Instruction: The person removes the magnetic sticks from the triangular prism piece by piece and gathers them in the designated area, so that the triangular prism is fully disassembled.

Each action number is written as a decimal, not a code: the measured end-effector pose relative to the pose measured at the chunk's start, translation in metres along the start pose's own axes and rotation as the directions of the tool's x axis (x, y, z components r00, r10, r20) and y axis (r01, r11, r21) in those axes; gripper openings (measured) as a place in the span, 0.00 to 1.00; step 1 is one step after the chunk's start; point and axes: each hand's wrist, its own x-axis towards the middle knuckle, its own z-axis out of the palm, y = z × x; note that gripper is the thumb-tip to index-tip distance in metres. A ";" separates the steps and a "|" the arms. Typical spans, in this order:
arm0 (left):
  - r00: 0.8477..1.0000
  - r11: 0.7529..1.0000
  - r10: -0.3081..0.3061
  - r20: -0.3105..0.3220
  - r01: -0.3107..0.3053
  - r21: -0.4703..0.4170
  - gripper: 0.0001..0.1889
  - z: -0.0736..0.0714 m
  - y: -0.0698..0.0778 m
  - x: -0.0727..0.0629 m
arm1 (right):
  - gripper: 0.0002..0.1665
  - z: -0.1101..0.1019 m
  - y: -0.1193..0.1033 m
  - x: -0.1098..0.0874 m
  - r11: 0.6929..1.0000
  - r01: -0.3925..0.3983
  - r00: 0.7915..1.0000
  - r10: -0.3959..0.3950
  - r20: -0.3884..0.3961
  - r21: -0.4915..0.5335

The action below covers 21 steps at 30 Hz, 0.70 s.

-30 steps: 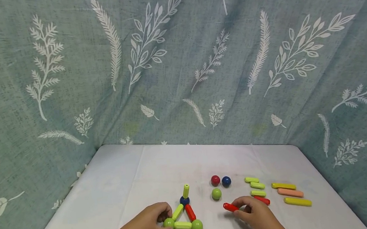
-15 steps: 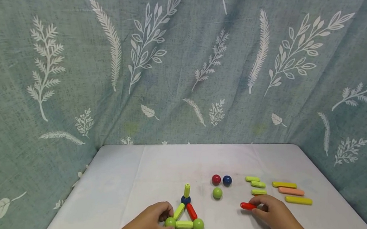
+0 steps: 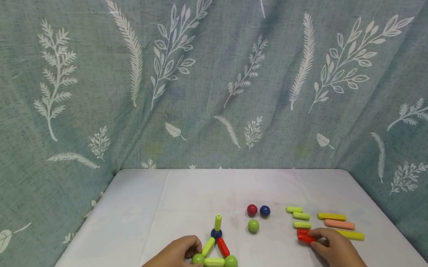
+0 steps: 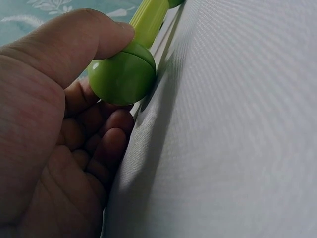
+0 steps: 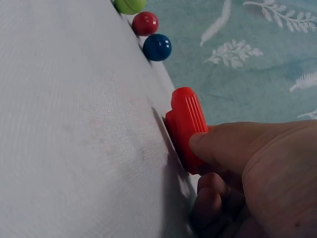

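My left hand (image 3: 178, 258) holds a green ball (image 4: 121, 79) between thumb and fingers. That ball is one corner of a flat triangle of balls and short sticks; its other corners are a green ball (image 3: 231, 263) and a dark blue ball (image 3: 216, 233). Two yellow-green sticks and a red stick (image 3: 223, 247) join them. From the blue ball a yellow-green stick (image 3: 218, 222) stands upright. My right hand (image 3: 338, 247) pinches a short red stick (image 5: 190, 126) by one end, right beside another red stick (image 3: 302, 231) low over the white table.
Behind and between the hands sit loose red (image 3: 252, 209), blue (image 3: 265, 211) and green (image 3: 253, 226) balls. Several short yellow-green sticks (image 3: 301, 216) lie above the red ones. Longer yellow (image 3: 331, 216) and orange (image 3: 340, 224) sticks lie farther right. A patterned curtain (image 3: 210, 87) borders the table.
My right hand has carried the red stick rightward from near the middle to beside the other red stick. My left hand has stayed at the triangle's green corner ball.
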 end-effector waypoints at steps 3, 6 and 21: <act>1.000 1.000 -0.008 0.005 0.008 -0.001 0.18 0.000 0.000 0.000 | 0.17 -0.001 0.002 0.000 1.000 -0.006 1.000 0.006 -0.009 0.001; 1.000 1.000 -0.019 0.007 0.019 -0.005 0.17 -0.001 0.001 0.000 | 0.17 -0.001 0.002 0.000 1.000 -0.012 1.000 0.012 -0.013 0.002; 1.000 1.000 -0.001 -0.004 0.001 0.013 0.17 0.001 -0.001 0.000 | 0.19 0.001 0.005 0.001 0.999 -0.028 0.999 0.029 -0.025 0.025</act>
